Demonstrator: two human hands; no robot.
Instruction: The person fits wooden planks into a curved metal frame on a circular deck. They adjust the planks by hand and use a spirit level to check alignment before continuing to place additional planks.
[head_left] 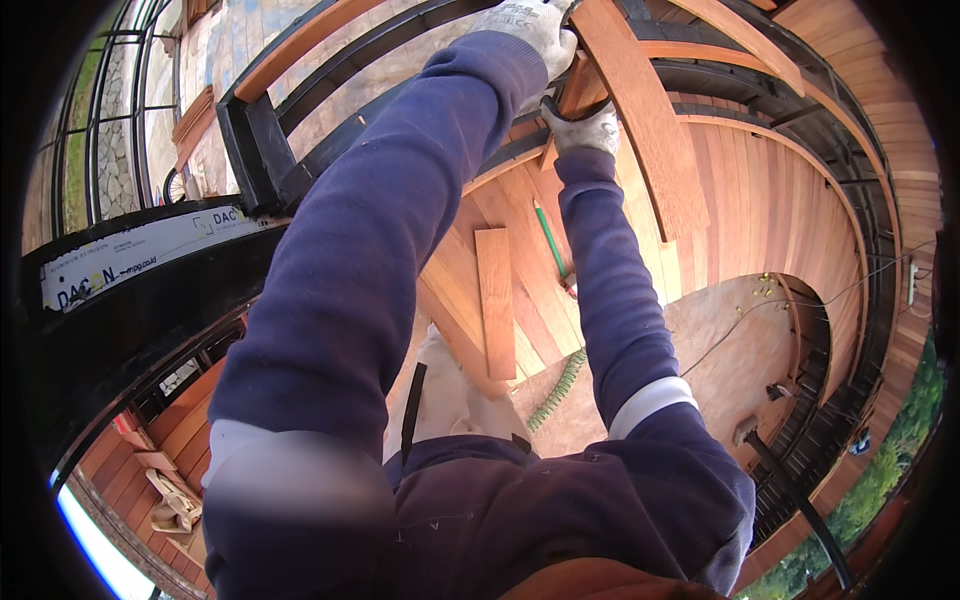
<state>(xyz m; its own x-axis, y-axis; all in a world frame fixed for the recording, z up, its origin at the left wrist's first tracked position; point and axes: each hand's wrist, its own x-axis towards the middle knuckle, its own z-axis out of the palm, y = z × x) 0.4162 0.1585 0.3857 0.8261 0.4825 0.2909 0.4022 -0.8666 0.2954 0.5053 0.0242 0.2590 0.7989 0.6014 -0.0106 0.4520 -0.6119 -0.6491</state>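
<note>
"What's largest?"
"A curved surface of reddish-brown wooden boards [765,190], then a long, flat brown wooden plank [645,130], just beside the white-gloved right hand [586,130]"
"Next?"
"A short brown wooden plank [495,300], nearer the body than that hand"
"And the grip?"
"White-gloved left hand [530,30] by the long plank's far end; whether either hand grasps anything, I can't tell"

Outdoor building site, curved timber decking [760,190], exposed black metal framing [258,145], loose short plank [496,300], green foliage [898,455] outside
</note>
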